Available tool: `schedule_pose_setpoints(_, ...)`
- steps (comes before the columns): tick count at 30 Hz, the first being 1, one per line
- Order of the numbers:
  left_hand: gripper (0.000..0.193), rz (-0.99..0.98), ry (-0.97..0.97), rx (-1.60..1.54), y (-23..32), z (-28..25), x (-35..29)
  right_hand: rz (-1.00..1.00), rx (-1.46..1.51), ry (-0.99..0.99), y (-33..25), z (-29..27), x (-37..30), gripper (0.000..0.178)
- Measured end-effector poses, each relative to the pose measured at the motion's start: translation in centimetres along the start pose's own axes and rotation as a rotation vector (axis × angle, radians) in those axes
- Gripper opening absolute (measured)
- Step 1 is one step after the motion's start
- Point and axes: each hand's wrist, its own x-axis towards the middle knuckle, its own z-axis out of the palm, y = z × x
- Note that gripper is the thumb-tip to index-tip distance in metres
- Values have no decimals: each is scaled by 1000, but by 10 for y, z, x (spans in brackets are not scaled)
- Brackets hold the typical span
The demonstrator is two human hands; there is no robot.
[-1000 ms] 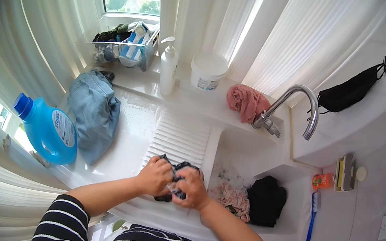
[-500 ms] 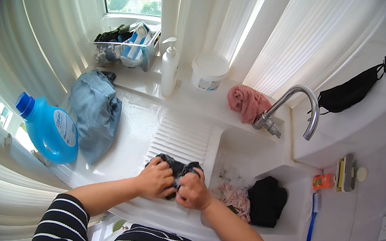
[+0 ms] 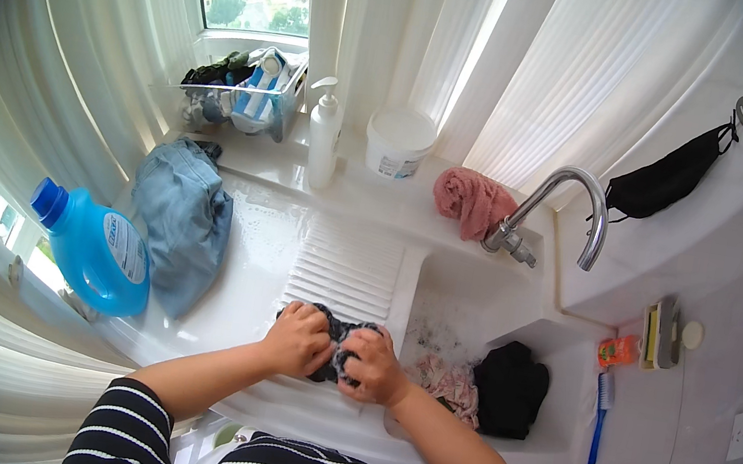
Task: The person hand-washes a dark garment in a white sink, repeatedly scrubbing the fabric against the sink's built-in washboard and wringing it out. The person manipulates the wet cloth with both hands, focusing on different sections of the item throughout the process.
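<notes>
A small wet black cloth, flecked with suds, is bunched between my two hands at the near end of the ribbed washboard. My left hand is closed on its left part. Around the right part, my right hand has its fingers wrapped. The exact kind of garment is hidden by the folds and my fingers. To the right, in the sink basin, foamy water covers part of a pink patterned cloth. Beside that lies a folded black garment.
At left stand a blue detergent bottle and a heap of light-blue clothing. Along the back are a filled clear bin, a pump bottle, a white tub, a pink towel and a curved faucet. A blue brush lies at right.
Both hands keep their grip on the black cloth. My right fingers have curled further around their end of it, and the view has shifted slightly.
</notes>
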Motion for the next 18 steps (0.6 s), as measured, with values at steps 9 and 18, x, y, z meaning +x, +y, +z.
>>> schedule_pose_setpoints(9, 33, -666, -112, 99, -33, 20, 62, 700, 47, 38, 54, 16, 48, 43)
schedule_pose_setpoints(18, 21, -316, -14, 109, -29, 17, 33, 305, 29, 198, 37, 25, 23, 28)
